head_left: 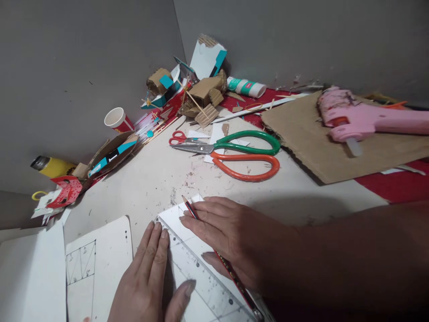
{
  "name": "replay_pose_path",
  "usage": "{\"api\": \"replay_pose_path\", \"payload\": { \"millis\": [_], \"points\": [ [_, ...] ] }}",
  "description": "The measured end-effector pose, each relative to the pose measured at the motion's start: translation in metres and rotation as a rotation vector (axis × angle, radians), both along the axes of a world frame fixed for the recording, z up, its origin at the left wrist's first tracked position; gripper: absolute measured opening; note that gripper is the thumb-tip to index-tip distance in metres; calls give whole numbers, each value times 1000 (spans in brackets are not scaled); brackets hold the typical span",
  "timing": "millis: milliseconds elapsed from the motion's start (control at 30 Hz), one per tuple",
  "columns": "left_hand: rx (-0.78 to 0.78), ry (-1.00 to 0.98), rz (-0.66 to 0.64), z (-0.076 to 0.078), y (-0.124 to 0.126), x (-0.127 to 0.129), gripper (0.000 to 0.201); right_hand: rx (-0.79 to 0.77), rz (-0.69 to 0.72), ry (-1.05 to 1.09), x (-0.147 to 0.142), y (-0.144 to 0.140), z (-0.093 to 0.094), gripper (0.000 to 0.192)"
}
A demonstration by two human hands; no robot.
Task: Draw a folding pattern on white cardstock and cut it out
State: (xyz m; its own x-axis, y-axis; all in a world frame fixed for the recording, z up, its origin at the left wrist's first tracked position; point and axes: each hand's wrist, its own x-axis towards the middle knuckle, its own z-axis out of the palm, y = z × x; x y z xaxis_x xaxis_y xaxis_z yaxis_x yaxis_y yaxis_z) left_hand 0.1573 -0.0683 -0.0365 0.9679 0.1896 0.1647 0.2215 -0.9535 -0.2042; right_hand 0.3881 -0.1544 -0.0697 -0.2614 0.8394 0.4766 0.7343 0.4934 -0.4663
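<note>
**Head view: ruler, pencil and a messy craft corner**

Closest in, at about 7 o'clock, the left hand [147, 277] lies flat with released fingers pressing on a clear plastic ruler [201, 277], which sits on a white card sheet [181, 214]. Right beside it at 6 o'clock, the right hand [231, 237] has its fingers grasping a red-and-black pencil [191, 209], with the pencil tip pointing toward 11 o'clock along the ruler's edge. Over at 8 o'clock there's another white sheet [100, 255] with a pencilled grid on it.

Further out on the surface [154, 179], near the centre, lie big scissors [244, 154] with one green and one orange handle, and small red scissors [179, 138] just beside their blades. At 2 o'clock a pink glue gun [362, 118] rests on a cardboard slab [321, 152]. Farthest back, around 12 o'clock, there's a heap of cardboard scraps [201, 96] and a glue stick [246, 87]; a paper cup [117, 120] lies at 10 o'clock by the wall.
</note>
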Motion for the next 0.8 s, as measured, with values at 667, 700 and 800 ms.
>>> {"api": "replay_pose_path", "payload": {
  "millis": [667, 700, 800],
  "points": [
    [-49, -18, 41, 0, 5, -2, 58, 52, 34, -25, -4, -11, 3, 68],
    [-51, -18, 41, 0, 5, -2, 58, 80, 40, -49, -6, -13, 1, 62],
    [-55, -11, 34, -1, 6, -3, 56, 139, 35, -88, -13, -16, -8, 48]
  ]
}}
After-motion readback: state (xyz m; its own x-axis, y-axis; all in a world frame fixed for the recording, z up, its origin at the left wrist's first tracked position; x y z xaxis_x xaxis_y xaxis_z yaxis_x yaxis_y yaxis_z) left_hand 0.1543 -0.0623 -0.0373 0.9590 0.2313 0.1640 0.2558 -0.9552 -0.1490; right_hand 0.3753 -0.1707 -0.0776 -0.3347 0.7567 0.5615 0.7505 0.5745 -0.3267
